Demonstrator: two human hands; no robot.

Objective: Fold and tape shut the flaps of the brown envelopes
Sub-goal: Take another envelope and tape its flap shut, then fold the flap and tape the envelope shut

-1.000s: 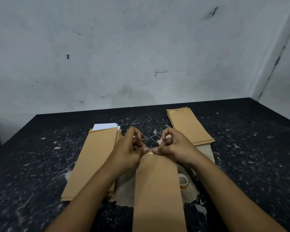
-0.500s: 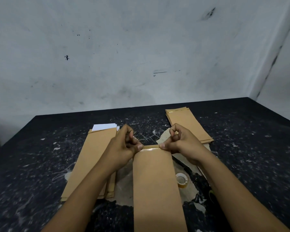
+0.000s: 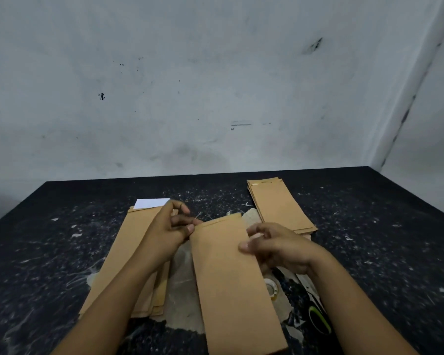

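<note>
Envelope (image 3: 231,278) mid-table, near edge: left hand (image 3: 169,234) pinches its far-left corner, right hand (image 3: 274,248) grips the right edge with thumb on top; risk is the taped flap lifting if tugged unevenly
</note>
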